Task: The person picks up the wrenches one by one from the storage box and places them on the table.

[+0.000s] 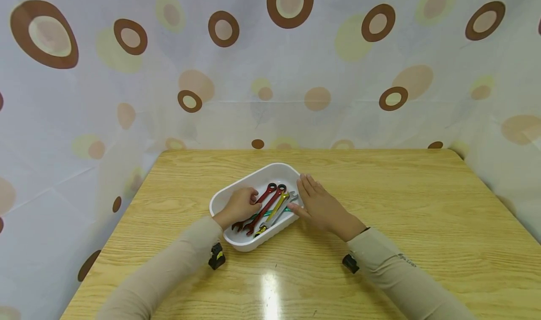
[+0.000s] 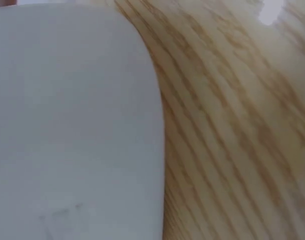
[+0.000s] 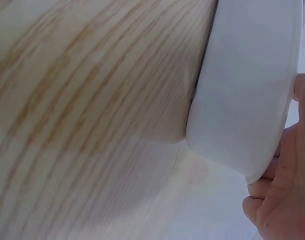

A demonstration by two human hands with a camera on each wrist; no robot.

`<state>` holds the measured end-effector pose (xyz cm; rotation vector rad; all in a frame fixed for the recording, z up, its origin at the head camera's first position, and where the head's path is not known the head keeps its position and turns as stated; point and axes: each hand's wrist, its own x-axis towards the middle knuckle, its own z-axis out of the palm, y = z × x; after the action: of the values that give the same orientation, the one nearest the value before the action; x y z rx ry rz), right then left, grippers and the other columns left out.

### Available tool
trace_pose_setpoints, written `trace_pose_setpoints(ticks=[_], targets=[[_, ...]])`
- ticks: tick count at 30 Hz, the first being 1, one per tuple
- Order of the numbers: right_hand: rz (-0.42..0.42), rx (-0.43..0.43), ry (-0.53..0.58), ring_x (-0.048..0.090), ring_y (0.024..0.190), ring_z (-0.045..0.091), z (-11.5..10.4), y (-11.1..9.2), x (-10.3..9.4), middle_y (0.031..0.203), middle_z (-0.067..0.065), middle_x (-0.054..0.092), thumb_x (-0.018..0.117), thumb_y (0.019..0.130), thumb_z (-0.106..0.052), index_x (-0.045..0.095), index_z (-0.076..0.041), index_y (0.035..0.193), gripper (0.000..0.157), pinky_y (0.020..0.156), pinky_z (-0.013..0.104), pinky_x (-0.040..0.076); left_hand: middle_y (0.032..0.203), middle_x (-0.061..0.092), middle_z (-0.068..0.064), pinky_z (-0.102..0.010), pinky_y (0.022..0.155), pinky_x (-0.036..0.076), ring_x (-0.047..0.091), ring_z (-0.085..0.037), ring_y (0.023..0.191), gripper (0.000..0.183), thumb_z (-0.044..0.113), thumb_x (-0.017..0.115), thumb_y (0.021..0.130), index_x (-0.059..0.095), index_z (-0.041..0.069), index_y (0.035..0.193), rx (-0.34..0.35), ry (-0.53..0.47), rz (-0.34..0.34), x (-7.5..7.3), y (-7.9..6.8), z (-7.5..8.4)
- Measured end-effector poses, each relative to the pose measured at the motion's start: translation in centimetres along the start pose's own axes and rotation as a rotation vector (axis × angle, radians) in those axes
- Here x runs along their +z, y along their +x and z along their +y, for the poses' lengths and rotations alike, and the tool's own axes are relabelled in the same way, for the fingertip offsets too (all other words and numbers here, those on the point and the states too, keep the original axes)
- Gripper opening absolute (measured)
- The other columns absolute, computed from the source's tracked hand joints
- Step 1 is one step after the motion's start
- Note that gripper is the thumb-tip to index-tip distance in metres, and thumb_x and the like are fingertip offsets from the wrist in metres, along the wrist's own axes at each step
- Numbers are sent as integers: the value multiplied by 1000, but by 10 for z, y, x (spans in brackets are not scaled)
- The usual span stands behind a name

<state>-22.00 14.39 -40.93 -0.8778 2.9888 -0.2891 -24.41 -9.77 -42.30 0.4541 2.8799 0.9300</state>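
A white tray (image 1: 247, 246) lies at an angle on the table, with several wrenches inside. Two red wrenches (image 1: 268, 210) lie side by side, beside a yellow wrench (image 1: 276, 206) and a silver wrench (image 1: 285, 204). A green wrench (image 1: 288, 209) crosses beneath them. My left hand (image 1: 240, 205) reaches over the tray's left side, thumb and fingers spread apart about the leftmost red wrench. At the right end, my right hand (image 1: 323, 209) rests on the rim, fingers straight and together, thumb over the edge. The tray's outer wall (image 3: 242, 95) fills much of the right wrist view.
The wooden table (image 1: 401, 193) extends on both sides of the tray. A patterned cloth (image 1: 270, 66) hangs behind it and along its sides. Dark wrist cameras (image 1: 217, 256) sit under both sleeves.
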Motion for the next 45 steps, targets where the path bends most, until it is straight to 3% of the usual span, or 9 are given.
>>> trace_pose_setpoints(ticks=[10,21,33,45], targets=[[2,0,1,7,145,39,0,0,1,156,26,11,37,100,-51,17,10,147,80,115,50,15,83,65,-9,-31,74,50,60,-18,78,17,11,71,84,65,-2,92,-46,46,-12,3,5,0],[5,-1,6,6,145,38,-1,0,1,156,27,10,36,100,-52,16,10,147,80,115,50,14,67,56,-1,-22,55,41,50,-11,62,18,16,74,83,64,3,76,-80,1,-37,3,6,-3],[-2,0,-5,7,145,39,-2,0,-1,155,27,10,37,101,-50,17,11,147,79,115,50,14,65,55,0,-20,50,37,47,-10,57,20,17,68,89,66,3,74,-106,-26,-56,3,8,-4],[-3,-2,-6,7,145,39,-2,-1,-2,155,28,11,37,101,-50,18,11,146,79,115,51,15,62,55,0,-20,50,37,47,-10,56,20,15,69,88,66,2,74,-108,-36,-45,3,6,-2]])
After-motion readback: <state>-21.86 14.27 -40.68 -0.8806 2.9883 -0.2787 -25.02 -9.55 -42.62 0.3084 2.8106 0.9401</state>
